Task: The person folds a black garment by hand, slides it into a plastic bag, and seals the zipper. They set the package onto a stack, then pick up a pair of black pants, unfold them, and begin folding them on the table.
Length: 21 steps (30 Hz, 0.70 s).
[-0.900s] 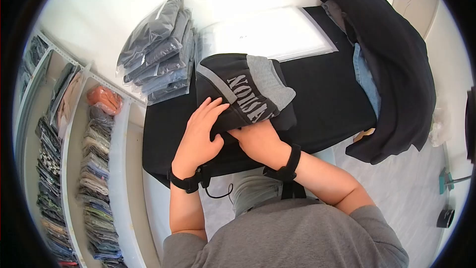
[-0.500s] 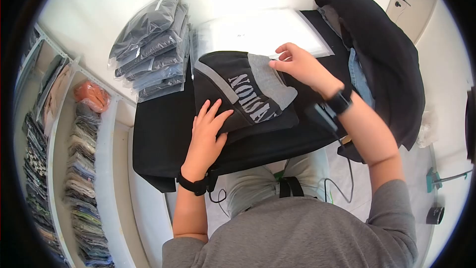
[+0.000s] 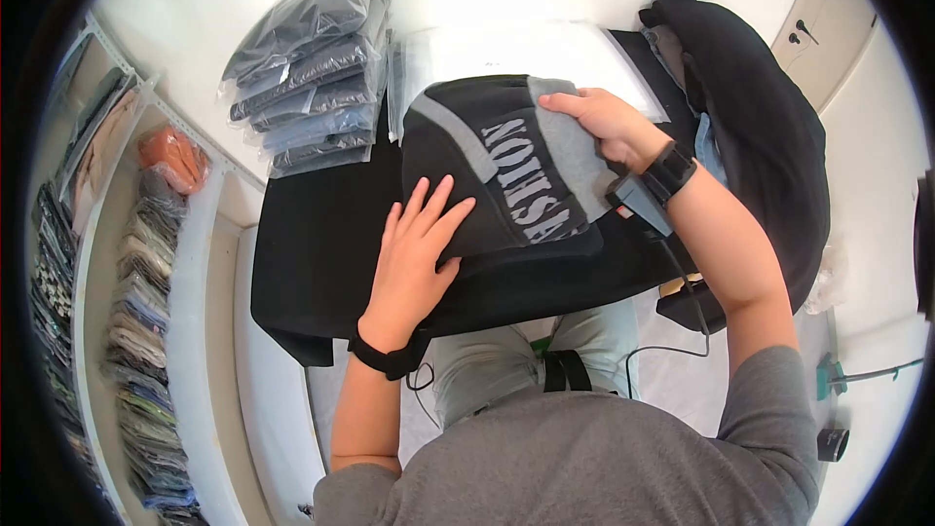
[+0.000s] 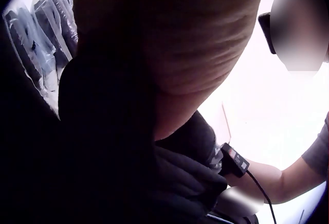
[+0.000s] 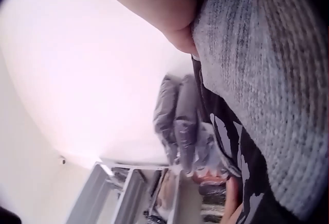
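Observation:
A folded black-and-grey garment (image 3: 477, 161) with large grey print letters lies on the black-covered table. My left hand (image 3: 414, 248) rests on its near left part, fingers straight and spread. At the far right edge my right hand (image 3: 609, 122) grips the grey panel, thumb on top and the other fingers hidden underneath. In the right wrist view the grey ribbed knit (image 5: 247, 75) fills the right side, right against that hand. The garment's right side appears lifted. The left wrist view is mostly dark, with black cloth folds (image 4: 185, 177) below the hand.
Clothes in clear bags (image 3: 312, 88) are piled at the table's back left. Clear plastic bags (image 3: 526, 54) lie flat behind the garment. A heap of dark clothing (image 3: 769, 156) hangs over the table's right end. Shelves of bagged clothes (image 3: 146, 331) stand at left.
My right hand has gone from the garment's near edge, out over its right side, to a grip on the far right edge. My left hand has stayed on the garment.

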{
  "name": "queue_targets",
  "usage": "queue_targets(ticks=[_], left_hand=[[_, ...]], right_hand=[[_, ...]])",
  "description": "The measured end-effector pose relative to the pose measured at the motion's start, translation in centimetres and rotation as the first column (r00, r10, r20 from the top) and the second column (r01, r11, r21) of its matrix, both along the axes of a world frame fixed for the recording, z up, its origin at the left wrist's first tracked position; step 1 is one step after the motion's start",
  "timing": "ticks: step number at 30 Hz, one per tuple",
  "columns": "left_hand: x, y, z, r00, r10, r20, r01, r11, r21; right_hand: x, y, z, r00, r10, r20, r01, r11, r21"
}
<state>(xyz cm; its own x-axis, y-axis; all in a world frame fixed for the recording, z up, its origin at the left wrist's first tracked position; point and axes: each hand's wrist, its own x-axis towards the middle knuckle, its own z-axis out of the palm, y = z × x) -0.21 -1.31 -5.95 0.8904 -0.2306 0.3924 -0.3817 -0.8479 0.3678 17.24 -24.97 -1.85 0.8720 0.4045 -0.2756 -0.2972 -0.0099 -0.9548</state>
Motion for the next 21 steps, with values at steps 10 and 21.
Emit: queue_targets(ticks=[10, 21], left_hand=[[-0.1, 2.6, 1.9, 0.934, -0.266, -0.239, 0.28, 0.96, 0.025], [10.9, 1.5, 2.1, 0.899, -0.167, -0.406, 0.316, 0.888, 0.334]], right_hand=[[-0.7, -3.1, -5.5, 1.0, 0.002, -0.028, -0.016, 0.869, -0.495], [-4.6, -3.1, -3.4, 0.94, 0.126, -0.316, -0.131, 0.991, 0.005]])
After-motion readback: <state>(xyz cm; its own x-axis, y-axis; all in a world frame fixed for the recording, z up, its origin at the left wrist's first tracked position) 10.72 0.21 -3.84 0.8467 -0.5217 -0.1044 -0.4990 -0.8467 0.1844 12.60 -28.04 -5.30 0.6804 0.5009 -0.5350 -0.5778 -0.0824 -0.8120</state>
